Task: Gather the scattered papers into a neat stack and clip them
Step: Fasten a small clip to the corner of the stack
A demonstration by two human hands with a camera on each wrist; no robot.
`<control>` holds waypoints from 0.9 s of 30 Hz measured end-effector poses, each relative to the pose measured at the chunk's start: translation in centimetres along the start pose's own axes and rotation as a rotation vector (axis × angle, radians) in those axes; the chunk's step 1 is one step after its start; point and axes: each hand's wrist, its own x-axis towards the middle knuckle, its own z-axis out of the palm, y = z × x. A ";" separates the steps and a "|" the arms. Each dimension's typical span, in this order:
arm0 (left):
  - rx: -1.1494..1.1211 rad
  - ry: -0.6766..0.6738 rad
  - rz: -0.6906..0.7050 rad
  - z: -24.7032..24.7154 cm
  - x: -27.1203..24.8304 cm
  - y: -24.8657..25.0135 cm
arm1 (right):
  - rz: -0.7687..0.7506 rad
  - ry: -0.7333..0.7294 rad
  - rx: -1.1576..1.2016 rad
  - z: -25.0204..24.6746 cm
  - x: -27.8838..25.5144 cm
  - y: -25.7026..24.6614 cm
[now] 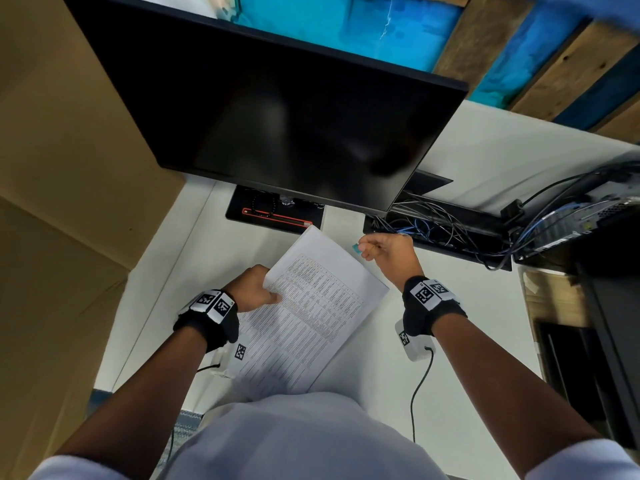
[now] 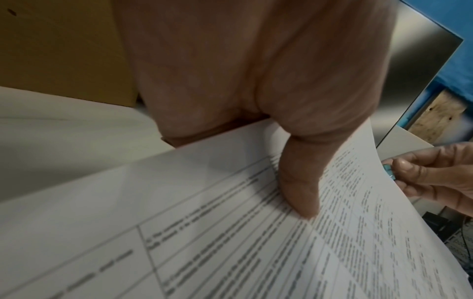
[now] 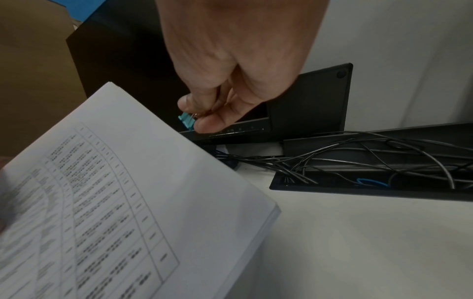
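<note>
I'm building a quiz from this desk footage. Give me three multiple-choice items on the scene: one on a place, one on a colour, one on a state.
1. Where is the clip?
A. Lying on the desk
B. Pinched in the right hand
C. Fastened on the stack

2. What colour is the clip?
A. Red
B. Yellow
C. Light blue

3. How is the paper stack held?
A. Gripped by the left hand, thumb on top
B. Lying untouched on the desk
C. Gripped by both hands

Answers:
1 B: the right hand pinches the clip beside the stack, apart from it.
2 C: it shows light blue in the right wrist view.
3 A: the left hand alone holds the paper stack, thumb pressing the printed top sheet.
</note>
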 end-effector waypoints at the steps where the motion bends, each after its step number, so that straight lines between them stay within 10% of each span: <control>1: 0.004 0.003 0.006 0.0 0.0 0.1 | 0.001 0.013 0.006 0.0 0.0 0.0; 27: 0.098 0.087 0.019 -0.1 -0.2 -0.1 | -0.105 0.081 -0.189 0.5 -1.1 -1.7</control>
